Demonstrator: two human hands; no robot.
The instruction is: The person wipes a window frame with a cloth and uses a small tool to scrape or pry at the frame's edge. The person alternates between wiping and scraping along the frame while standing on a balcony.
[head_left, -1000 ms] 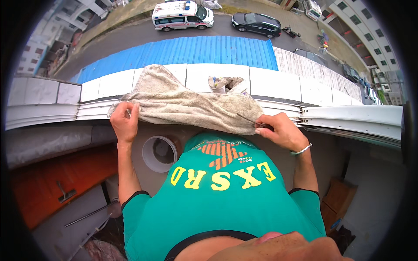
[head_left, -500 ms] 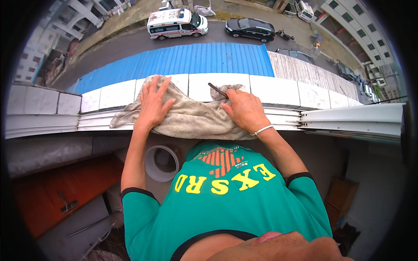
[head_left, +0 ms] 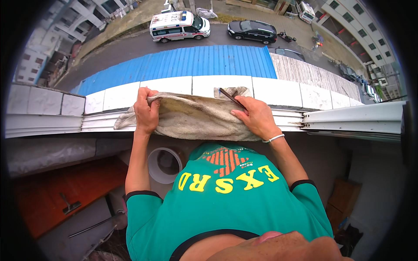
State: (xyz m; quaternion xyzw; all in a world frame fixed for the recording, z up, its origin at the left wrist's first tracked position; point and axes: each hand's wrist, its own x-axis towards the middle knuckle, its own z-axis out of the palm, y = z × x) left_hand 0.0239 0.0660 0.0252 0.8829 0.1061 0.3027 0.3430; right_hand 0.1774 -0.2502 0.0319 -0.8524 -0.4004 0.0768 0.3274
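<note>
A dirty beige cloth (head_left: 200,116) lies draped across the white window track (head_left: 287,115) and over its inner edge. My left hand (head_left: 146,111) is closed around the cloth's upper left part and lifts that edge a little. In my right hand (head_left: 257,116) is a thin dark stick (head_left: 230,97), which points up and to the left. That hand rests at the right end of the cloth, and a crumpled corner sticks out beyond the stick on the white tiled ledge (head_left: 167,87). Part of the stick is hidden under my fingers.
Below the window on my left stands a white bucket (head_left: 164,165). An orange-red board (head_left: 48,191) carries a small T-shaped tool (head_left: 69,204). Beyond the ledge lie a blue corrugated roof (head_left: 187,63) and a street with a white van (head_left: 179,27) and a black car (head_left: 251,31).
My left hand has gone from lying flat on the cloth to gripping it, drawing its far edge back toward me. My right hand has shifted slightly right with the stick.
</note>
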